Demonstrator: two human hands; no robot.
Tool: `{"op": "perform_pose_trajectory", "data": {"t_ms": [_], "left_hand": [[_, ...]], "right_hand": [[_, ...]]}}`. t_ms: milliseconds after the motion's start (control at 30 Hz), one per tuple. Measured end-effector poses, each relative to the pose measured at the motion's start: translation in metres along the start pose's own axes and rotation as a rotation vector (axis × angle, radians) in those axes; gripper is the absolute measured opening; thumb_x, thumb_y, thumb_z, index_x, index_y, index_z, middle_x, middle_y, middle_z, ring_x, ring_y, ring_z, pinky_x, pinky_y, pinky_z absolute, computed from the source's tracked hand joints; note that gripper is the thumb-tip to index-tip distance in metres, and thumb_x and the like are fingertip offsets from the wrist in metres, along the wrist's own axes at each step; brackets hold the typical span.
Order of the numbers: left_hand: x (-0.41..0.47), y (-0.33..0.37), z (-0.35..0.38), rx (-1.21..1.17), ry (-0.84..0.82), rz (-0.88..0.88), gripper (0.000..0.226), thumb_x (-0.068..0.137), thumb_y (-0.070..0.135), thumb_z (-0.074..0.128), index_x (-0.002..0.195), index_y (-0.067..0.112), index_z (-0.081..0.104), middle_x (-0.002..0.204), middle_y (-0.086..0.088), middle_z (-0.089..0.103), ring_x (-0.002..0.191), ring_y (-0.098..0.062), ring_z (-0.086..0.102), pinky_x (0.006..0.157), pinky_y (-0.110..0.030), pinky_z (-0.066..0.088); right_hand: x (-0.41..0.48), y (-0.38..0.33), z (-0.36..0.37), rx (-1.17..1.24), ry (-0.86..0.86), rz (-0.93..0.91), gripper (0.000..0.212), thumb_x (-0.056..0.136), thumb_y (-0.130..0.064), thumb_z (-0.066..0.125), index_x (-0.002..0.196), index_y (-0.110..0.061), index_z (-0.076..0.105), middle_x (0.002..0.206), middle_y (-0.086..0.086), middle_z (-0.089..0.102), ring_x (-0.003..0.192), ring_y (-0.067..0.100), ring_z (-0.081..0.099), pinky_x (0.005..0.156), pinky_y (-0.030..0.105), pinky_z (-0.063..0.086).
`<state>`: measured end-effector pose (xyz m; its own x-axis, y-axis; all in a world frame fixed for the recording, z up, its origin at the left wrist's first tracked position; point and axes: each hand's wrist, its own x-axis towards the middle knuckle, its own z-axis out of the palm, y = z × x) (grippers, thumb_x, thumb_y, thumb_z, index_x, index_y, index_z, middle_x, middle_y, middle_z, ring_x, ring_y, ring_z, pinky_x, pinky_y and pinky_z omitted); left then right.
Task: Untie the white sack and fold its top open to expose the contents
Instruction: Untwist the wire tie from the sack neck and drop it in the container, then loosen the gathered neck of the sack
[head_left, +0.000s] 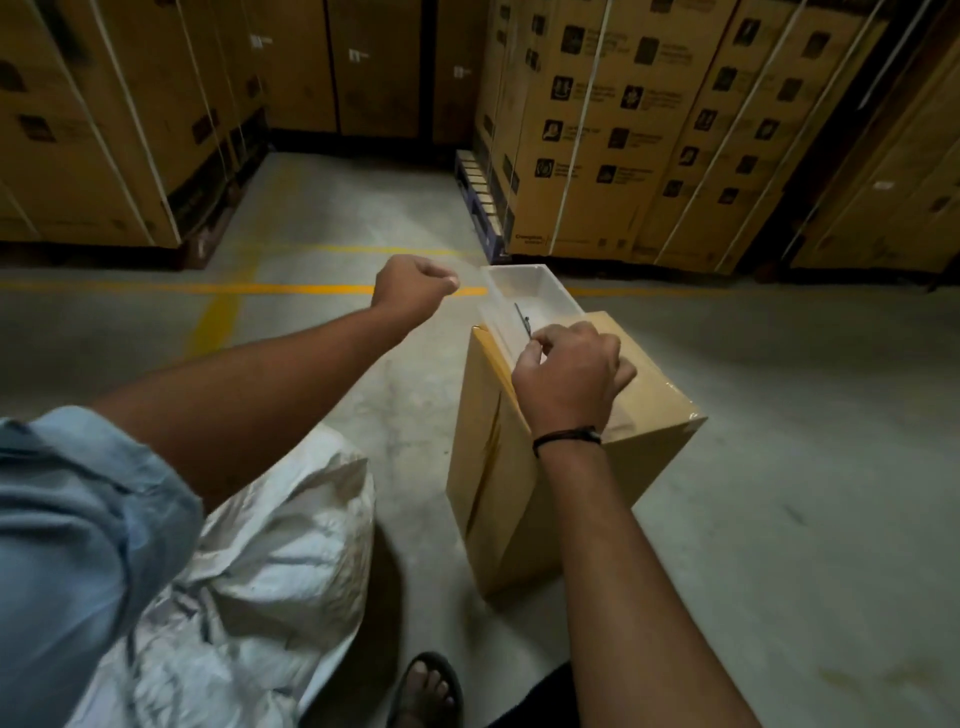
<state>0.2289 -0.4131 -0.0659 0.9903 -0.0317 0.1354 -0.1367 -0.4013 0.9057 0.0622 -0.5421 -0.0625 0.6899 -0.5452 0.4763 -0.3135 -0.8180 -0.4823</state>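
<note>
The white sack (270, 566) stands crumpled at the lower left, beside my leg, its top partly hidden under my left arm. Neither hand touches it. My left hand (415, 291) is held out over the floor in a closed fist; a faint pale strand seems to run from it toward the tray. My right hand (566, 374) hovers over a cardboard box, thumb and forefinger pinched at the lower end of a thin dark tool (522, 318) that points up over the tray.
The tall cardboard box (498, 483) stands on the concrete floor to the right of the sack, with a white plastic tray (540, 280) on top. Stacked strapped cartons (623, 130) line the back and both sides. Yellow floor lines (223, 288) cross ahead. My sandalled foot (426, 691) is at the bottom.
</note>
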Motion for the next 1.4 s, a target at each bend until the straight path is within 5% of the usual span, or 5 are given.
{"op": "perform_pose_trajectory", "data": {"t_ms": [367, 733, 1000, 1200, 1400], "left_hand": [[-0.115, -0.044, -0.188, 0.224, -0.028, 0.029, 0.013, 0.087, 0.02, 0.079, 0.1, 0.015, 0.081, 0.085, 0.001, 0.073, 0.059, 0.015, 0.059, 0.054, 0.0, 0.038], [-0.226, -0.141, -0.306, 0.27, -0.065, -0.112, 0.001, 0.086, 0.02, 0.08, 0.086, 0.02, 0.081, 0.087, 0.006, 0.079, 0.079, -0.004, 0.074, 0.079, -0.026, 0.056], [-0.273, -0.212, -0.334, 0.252, -0.107, -0.249, 0.005, 0.084, 0.026, 0.082, 0.082, 0.022, 0.08, 0.082, 0.013, 0.076, 0.081, -0.001, 0.07, 0.086, -0.031, 0.057], [-0.273, -0.223, -0.35, 0.321, -0.194, -0.289, 0.011, 0.086, 0.03, 0.079, 0.075, 0.03, 0.077, 0.078, 0.014, 0.074, 0.085, -0.009, 0.07, 0.081, -0.033, 0.056], [-0.265, -0.205, -0.342, 0.475, -0.261, -0.214, 0.011, 0.09, 0.025, 0.07, 0.089, 0.028, 0.08, 0.086, 0.011, 0.072, 0.088, -0.008, 0.065, 0.073, -0.025, 0.048]], "right_hand": [[-0.06, -0.12, 0.03, 0.161, -0.175, -0.332, 0.02, 0.084, -0.025, 0.057, 0.091, -0.022, 0.076, 0.094, 0.003, 0.067, 0.1, 0.032, 0.055, 0.087, 0.04, 0.034], [-0.187, -0.18, 0.072, 0.082, -0.575, -0.891, 0.015, 0.085, -0.027, 0.059, 0.081, -0.022, 0.072, 0.082, -0.001, 0.066, 0.093, 0.029, 0.058, 0.081, 0.04, 0.038], [-0.251, -0.188, 0.047, -0.096, -1.282, -1.09, 0.03, 0.084, -0.033, 0.071, 0.113, -0.026, 0.071, 0.11, -0.004, 0.07, 0.102, 0.018, 0.063, 0.089, 0.034, 0.05], [-0.298, -0.173, 0.049, -0.09, -1.001, -1.306, 0.076, 0.076, -0.006, 0.065, 0.145, -0.031, 0.045, 0.147, 0.004, 0.046, 0.126, 0.032, 0.048, 0.097, 0.043, 0.044], [-0.279, -0.173, 0.096, -0.329, -0.846, -1.298, 0.096, 0.085, 0.003, 0.052, 0.159, -0.033, 0.001, 0.169, 0.002, -0.003, 0.154, 0.038, -0.006, 0.121, 0.054, 0.016]]}}
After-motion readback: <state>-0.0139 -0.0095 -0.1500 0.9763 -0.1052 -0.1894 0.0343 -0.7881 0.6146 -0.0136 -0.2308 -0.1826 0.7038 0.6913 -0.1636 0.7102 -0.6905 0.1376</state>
